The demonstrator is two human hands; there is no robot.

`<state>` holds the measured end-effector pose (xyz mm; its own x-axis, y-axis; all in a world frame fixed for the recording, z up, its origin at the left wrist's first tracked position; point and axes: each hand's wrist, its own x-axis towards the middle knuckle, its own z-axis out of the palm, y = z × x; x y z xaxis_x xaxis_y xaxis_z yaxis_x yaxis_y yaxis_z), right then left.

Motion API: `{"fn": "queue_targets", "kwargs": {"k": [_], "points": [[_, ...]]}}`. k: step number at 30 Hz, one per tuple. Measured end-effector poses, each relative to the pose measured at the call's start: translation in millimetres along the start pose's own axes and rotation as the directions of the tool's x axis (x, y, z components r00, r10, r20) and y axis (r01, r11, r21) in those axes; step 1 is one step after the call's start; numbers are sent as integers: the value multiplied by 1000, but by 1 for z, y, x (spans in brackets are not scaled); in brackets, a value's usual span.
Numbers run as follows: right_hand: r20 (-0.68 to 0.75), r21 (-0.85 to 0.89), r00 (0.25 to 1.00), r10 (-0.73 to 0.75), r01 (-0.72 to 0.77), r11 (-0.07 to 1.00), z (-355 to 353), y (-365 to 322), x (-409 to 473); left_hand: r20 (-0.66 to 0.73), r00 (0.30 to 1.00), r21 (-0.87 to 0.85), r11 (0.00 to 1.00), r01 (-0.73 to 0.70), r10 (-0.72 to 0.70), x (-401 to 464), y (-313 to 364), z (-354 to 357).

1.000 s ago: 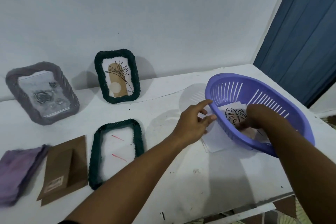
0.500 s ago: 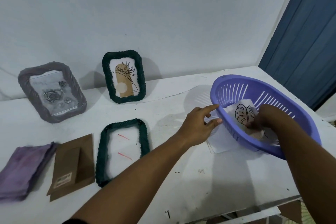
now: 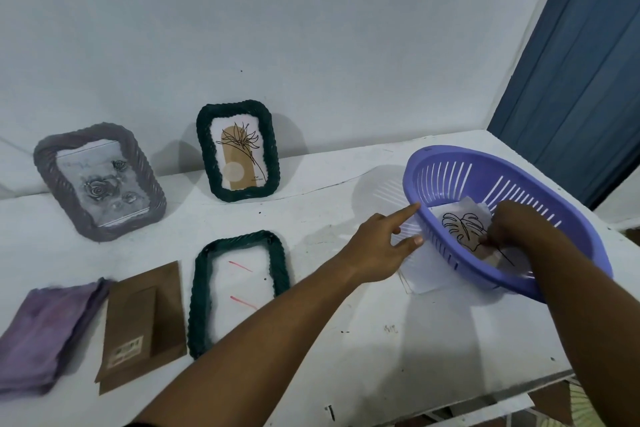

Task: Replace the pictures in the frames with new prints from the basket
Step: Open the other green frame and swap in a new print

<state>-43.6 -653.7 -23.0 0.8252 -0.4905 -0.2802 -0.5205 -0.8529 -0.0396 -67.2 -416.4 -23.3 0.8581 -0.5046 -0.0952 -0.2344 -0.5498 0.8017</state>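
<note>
At right of the frame, the right hand [image 3: 516, 224] is pinching a leaf print [image 3: 462, 224] inside the basket [image 3: 568, 236]; the left hand [image 3: 377, 244], fingers [image 3: 403, 215] spread, is touching its rim.

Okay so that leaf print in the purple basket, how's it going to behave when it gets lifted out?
The leaf print looks like a thin sheet, so it will probably droop when held by one edge. The right hand pinches it near one side, which may let it bend or crease. It is likely very light; the left hand touching the basket rim may keep that from sliding.
</note>
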Motion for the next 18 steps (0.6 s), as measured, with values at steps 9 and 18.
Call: {"fn": "queue_targets", "kwargs": {"k": [9, 18], "points": [[-138, 4, 990, -27, 28, 1000, -10, 6, 8, -47, 999, 8, 1000, 16, -16, -5, 4, -13], [-347, 445, 921, -180, 331, 832, -71, -43, -57, -224, 974, -407, 903, -134, 44, -13, 23, -45]]}}
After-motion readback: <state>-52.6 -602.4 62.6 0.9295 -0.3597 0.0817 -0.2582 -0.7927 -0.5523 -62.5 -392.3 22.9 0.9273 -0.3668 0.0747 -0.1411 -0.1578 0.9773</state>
